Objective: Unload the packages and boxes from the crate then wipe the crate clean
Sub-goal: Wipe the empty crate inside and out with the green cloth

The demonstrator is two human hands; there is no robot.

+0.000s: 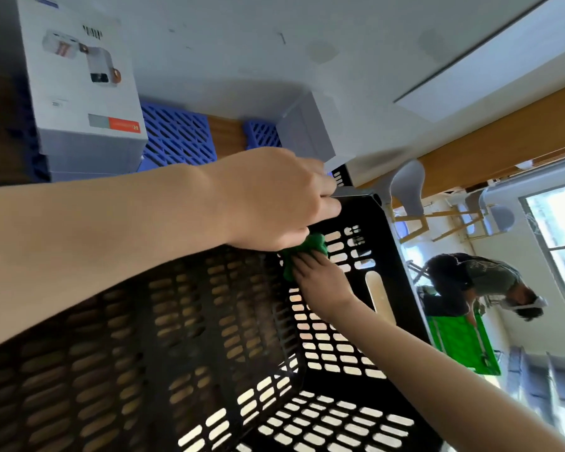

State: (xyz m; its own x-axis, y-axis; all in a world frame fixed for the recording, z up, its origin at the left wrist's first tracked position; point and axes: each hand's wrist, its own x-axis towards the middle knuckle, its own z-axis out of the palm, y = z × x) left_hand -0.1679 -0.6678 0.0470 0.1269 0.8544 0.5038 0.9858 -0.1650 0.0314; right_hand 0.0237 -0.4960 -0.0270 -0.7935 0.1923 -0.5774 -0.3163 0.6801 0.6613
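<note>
The black slotted crate (183, 347) fills the lower half of the tilted view, and I look into its inside. My left hand (274, 197) reaches in from the left and grips the crate's far rim near a corner. My right hand (320, 282) comes up from the lower right and presses a bunched green cloth (313, 244) against the crate's inner side wall with its fingers laid over it. No packages show inside the crate. A white product box (85, 79) and a smaller grey-white box (307, 132) stand beyond the crate.
The white product box rests on a blue slotted crate (177, 135) at the upper left. A white table top (274, 44) runs behind. At the right are white chairs (408, 184), and another person (470, 282) bends over a green crate (463, 344).
</note>
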